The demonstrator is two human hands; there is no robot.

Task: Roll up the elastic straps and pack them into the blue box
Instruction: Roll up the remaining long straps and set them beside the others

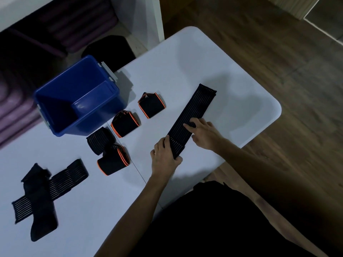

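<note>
Working on a white table [213,67] that's got plenty of bare room, so falling off the edge isn't my main worry, though the strap's near end sits pretty close to my side of it. Next biggest thing is the blue box [78,97], standing open and looking empty from here, well apart from what I'm holding, so every roll has to survive a carry over there. Then the long ribbed strap [193,117] lying flat and stretched out diagonally in front of me. My left hand [164,158] is pinching its near end, thumb under and fingers curled over the top, while my right hand [204,133] is spread with fingertips pressing the middle flat. If I start the first turn crooked it'll probably cone out sideways, and since it's elastic, a loose grip likely lets it spring open. Four finished rolls [124,125] sit beside the box, and the loose pile [42,193] far left still waits, tangled.
</note>
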